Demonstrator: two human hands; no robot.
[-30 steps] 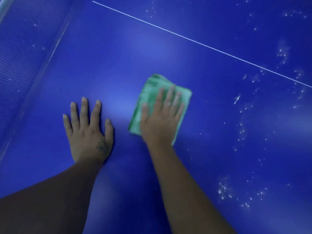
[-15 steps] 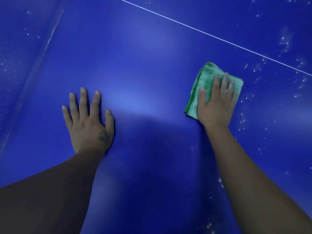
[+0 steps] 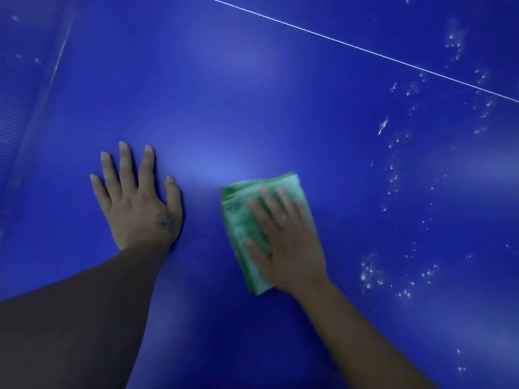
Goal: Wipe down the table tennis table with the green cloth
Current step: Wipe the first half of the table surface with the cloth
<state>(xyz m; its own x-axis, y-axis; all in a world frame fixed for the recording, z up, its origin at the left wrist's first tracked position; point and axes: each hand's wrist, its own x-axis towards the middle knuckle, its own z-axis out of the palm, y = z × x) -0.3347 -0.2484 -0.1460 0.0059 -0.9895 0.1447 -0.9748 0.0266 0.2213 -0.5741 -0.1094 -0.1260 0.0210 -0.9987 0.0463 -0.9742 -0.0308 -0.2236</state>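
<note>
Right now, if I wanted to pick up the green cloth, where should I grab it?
Probably pinch the green cloth at its far left corner, coming in from the far side. It lies folded flat on the table tennis table, and the right hand presses flat over its right part. The stacked folds along the bare left edge give a thicker grip.

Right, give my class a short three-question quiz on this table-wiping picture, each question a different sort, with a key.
1. True or false: the left hand lies flat on the table, holding nothing.
2. The cloth is under: A the left hand, B the right hand, C neither.
3. Fill in: the white specks lie to the ___ of the cloth.
Key: 1 true; 2 B; 3 right.
</note>
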